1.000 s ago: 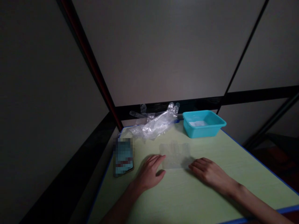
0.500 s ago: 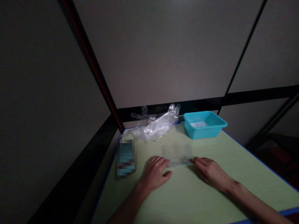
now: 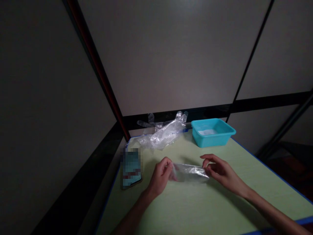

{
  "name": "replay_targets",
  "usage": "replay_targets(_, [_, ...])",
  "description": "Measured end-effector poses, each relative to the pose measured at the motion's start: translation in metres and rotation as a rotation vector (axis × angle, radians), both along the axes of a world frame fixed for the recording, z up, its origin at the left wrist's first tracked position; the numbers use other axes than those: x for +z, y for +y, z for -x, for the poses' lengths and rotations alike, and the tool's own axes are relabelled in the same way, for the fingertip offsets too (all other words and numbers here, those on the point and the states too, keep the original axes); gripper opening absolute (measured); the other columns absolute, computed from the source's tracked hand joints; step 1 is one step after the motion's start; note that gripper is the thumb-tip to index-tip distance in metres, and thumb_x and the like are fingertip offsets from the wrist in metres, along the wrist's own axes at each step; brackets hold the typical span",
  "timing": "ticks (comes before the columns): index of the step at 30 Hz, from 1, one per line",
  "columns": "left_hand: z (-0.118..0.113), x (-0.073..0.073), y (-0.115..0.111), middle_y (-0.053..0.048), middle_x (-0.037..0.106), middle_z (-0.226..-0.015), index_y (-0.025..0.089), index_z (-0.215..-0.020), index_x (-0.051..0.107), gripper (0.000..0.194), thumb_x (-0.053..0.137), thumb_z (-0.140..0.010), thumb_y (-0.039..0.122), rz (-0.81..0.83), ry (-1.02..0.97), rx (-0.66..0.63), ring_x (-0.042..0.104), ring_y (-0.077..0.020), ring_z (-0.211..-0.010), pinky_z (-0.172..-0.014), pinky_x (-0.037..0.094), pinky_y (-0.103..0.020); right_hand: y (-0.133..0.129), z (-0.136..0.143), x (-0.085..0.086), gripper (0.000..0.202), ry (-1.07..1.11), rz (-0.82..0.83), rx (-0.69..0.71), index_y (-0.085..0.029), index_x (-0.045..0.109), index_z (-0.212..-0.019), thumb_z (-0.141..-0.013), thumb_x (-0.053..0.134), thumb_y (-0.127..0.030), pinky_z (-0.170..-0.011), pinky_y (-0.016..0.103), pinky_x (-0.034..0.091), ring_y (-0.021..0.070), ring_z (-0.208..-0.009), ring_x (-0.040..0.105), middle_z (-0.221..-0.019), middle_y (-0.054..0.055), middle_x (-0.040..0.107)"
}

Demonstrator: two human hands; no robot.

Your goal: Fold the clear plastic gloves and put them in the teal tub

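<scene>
A folded clear plastic glove point(image 3: 189, 173) is stretched between my two hands, a shiny crease along its upper edge. My left hand point(image 3: 160, 174) pinches its left end between thumb and fingers. At the opposite end, the thumb and index finger of my right hand point(image 3: 220, 171) close on the corner, while another finger is raised and apart. The folded glove's fingers cannot be made out. Farther back lies a loose pile of clear plastic gloves point(image 3: 165, 135), some fingers sticking up against the wall.
A turquoise plastic basin point(image 3: 212, 140) with something white in it stands at the back right of the pale green table point(image 3: 186, 209). At the left edge lies a phone point(image 3: 132, 168), its screen blurred. Walls point(image 3: 166, 58) rise behind and left of the table.
The plastic glove lay flatter on the table; now it is folded into a narrower strip and lifted at the ends. My left fingers have closed on it, and my right hand has turned.
</scene>
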State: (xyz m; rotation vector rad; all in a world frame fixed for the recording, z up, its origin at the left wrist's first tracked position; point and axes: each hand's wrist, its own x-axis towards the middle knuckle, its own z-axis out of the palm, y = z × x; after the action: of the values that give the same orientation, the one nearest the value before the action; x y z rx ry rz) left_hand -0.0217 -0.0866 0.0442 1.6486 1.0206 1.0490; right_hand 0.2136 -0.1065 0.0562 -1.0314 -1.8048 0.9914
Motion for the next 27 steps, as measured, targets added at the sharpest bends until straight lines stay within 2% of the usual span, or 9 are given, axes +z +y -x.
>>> replay_targets(2, [0.0,0.01,0.006,0.003,0.053,-0.064,0.019,-0.07,0.037,0.022,0.036,-0.081,0.038,0.097,0.006,-0.025,0.053,-0.0087,-0.043,-0.037,0.037,-0.017,0.0,0.002,0.003,0.029,0.068,0.043,-0.028,-0.018,0.04,-0.106,-0.08,0.047,-0.029,-0.05,0.025,0.044,0.0104,-0.058,0.05,-0.08,0.002,0.05])
replay_targets(5, [0.002,0.014,0.024,0.005,0.048,-0.058,0.019,-0.067,0.036,0.018,0.034,-0.078,0.033,0.133,0.223,-0.105,0.049,-0.0078,-0.041,-0.036,0.036,-0.015,0.0,0.004,-0.002,0.025,0.12,0.093,-0.08,-0.019,0.042,-0.097,-0.075,0.049,-0.029,-0.048,0.024,0.044,0.0095,-0.054,0.049,-0.079,0.001,0.05])
replay_targets(9, [0.002,-0.005,0.055,0.006,0.04,-0.049,0.018,-0.059,0.037,0.018,0.038,-0.074,0.027,0.108,0.384,-0.182,0.041,-0.0067,-0.038,-0.035,0.032,-0.015,-0.002,0.006,-0.025,0.014,0.138,0.165,-0.114,-0.019,0.041,-0.077,-0.071,0.05,-0.028,-0.048,0.024,0.044,0.0098,-0.055,0.051,-0.075,-0.001,0.048])
replay_targets(13, [-0.004,-0.022,0.076,0.007,0.04,-0.045,0.017,-0.056,0.041,0.017,0.04,-0.073,0.02,0.045,0.541,-0.284,0.039,-0.0068,-0.037,-0.037,0.029,-0.016,-0.008,0.008,-0.044,0.015,0.117,0.27,-0.078,-0.02,0.037,-0.071,-0.07,0.051,-0.025,-0.047,0.021,0.04,0.0087,-0.053,0.05,-0.068,-0.004,0.046])
replay_targets(18, [-0.034,-0.022,0.099,0.005,0.047,-0.052,0.017,-0.055,0.046,0.015,0.046,-0.066,0.007,-0.132,0.697,-0.396,0.045,-0.0095,-0.052,-0.05,0.036,-0.017,-0.022,0.013,-0.052,0.023,0.117,0.428,-0.032,-0.021,0.031,-0.069,-0.068,0.053,-0.028,-0.046,0.021,0.039,0.0101,-0.053,0.054,-0.06,-0.008,0.041])
replay_targets(22, [-0.07,-0.014,0.103,0.003,0.054,-0.062,0.018,-0.057,0.048,0.013,0.053,-0.066,0.01,-0.268,0.769,-0.434,0.052,-0.014,-0.066,-0.064,0.041,-0.022,-0.028,0.005,-0.05,0.02,0.041,0.494,0.038,-0.022,0.03,-0.071,-0.071,0.049,-0.026,-0.047,0.022,0.041,0.0127,-0.053,0.059,-0.057,-0.008,0.048])
replay_targets(24, [-0.08,-0.009,0.097,-0.001,0.058,-0.077,0.018,-0.067,0.053,0.006,0.056,-0.066,0.013,-0.337,0.771,-0.395,0.054,-0.0186,-0.079,-0.074,0.041,-0.028,-0.027,-0.006,-0.045,0.014,-0.116,0.463,0.058,-0.021,0.032,-0.073,-0.073,0.046,-0.023,-0.043,0.02,0.039,0.0121,-0.048,0.057,-0.054,-0.008,0.048])
replay_targets(25, [-0.082,-0.006,0.093,-0.003,0.058,-0.086,0.018,-0.074,0.054,0.009,0.057,-0.066,0.015,-0.368,0.764,-0.362,0.053,-0.0209,-0.086,-0.078,0.04,-0.031,-0.025,-0.013,-0.042,0.011,-0.222,0.415,0.057,-0.021,0.034,-0.074,-0.074,0.045,-0.021,-0.042,0.02,0.038,0.012,-0.046,0.056,-0.052,-0.008,0.048])
replay_targets(27, [-0.075,-0.003,0.085,-0.007,0.055,-0.101,0.018,-0.091,0.053,0.022,0.057,-0.069,0.019,-0.41,0.742,-0.282,0.05,-0.0238,-0.097,-0.085,0.037,-0.035,-0.017,-0.025,-0.032,0.006,-0.441,0.197,0.015,-0.019,0.04,-0.071,-0.076,0.043,-0.019,-0.046,0.022,0.04,0.012,-0.049,0.055,-0.055,-0.004,0.053])
